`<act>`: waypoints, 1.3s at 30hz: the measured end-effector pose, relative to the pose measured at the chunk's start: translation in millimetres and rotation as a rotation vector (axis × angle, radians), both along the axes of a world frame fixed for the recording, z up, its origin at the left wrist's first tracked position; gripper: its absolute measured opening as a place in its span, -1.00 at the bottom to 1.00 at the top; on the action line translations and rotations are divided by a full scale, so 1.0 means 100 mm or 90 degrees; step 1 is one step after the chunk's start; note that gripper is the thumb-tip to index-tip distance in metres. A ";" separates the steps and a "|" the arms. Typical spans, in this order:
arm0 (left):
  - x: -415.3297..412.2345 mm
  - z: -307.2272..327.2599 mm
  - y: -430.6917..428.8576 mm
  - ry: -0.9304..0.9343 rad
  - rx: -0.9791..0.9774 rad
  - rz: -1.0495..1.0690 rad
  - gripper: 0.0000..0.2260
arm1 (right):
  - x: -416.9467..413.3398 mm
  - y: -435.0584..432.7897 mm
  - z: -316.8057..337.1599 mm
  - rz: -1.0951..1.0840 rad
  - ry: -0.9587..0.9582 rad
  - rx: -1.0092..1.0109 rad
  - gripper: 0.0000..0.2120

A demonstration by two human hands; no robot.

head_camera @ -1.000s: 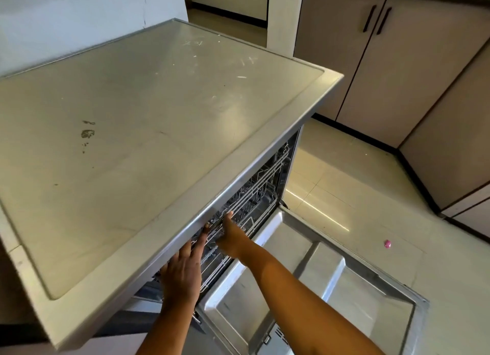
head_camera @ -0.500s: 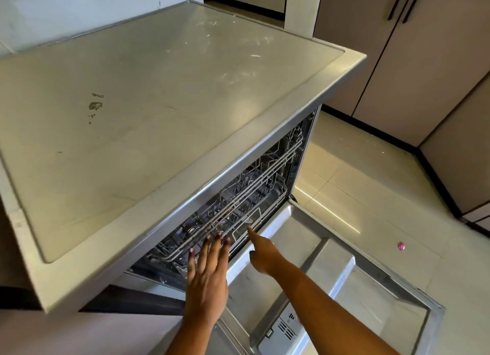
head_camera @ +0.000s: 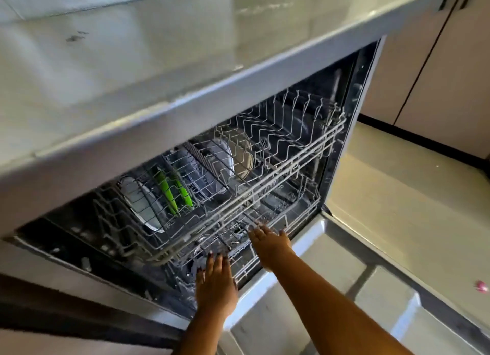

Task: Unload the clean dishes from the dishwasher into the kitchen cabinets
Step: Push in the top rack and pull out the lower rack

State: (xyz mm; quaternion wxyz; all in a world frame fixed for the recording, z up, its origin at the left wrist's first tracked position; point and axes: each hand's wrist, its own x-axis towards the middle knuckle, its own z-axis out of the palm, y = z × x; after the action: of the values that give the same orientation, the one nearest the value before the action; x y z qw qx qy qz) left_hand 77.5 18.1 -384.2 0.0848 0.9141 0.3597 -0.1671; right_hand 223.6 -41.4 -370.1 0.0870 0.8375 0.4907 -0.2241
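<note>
Worktop [head_camera: 132, 63] fills the top left, scuffed, and its front edge overhangs the dishwasher [head_camera: 352, 116] opening. Under that edge sits the upper rack [head_camera: 278, 174]. In the rack's left end a pale plate [head_camera: 140, 206] stands on edge, with two green pieces [head_camera: 167, 193] just to its right; I cannot tell what they are. Mid-rack a grey dish [head_camera: 222, 156] and a beige plate [head_camera: 244, 156] stand side by side behind the wires. The right end of the rack shows bare tines only.

Left hand [head_camera: 216, 285] is flat with fingers straight and holds nothing; its tips are at the front rail of the lower rack [head_camera: 265, 251]. Right hand [head_camera: 270, 242] is just to the right, fingers spread and relaxed, also holding nothing, at the same rail. Motion blur hides whether either hand touches the rail.

The lower rack's contents are dark and too smeared to read. The open door [head_camera: 344, 288] lies flat under both forearms, cut off at the bottom edge. Cabinets [head_camera: 437, 76] are at far right, with a small pink thing [head_camera: 482, 286] on the floor [head_camera: 397, 195].
</note>
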 end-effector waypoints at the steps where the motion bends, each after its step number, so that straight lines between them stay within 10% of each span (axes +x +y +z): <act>1: -0.01 -0.10 0.01 0.013 -0.012 -0.008 -0.44 | -0.02 0.01 -0.10 -0.006 -0.010 0.007 -0.33; 39: -0.51 -0.26 -2.19 -0.015 -0.179 -0.158 -0.43 | -0.65 -2.40 -0.13 -0.101 -0.041 0.069 -0.65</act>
State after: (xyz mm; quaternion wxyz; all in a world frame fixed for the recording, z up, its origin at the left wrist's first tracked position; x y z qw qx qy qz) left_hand 26.2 -201.4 -409.8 0.1944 0.9326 0.2160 -0.2141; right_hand 158.9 -281.8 -382.6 0.0392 0.8840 0.4311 -0.1764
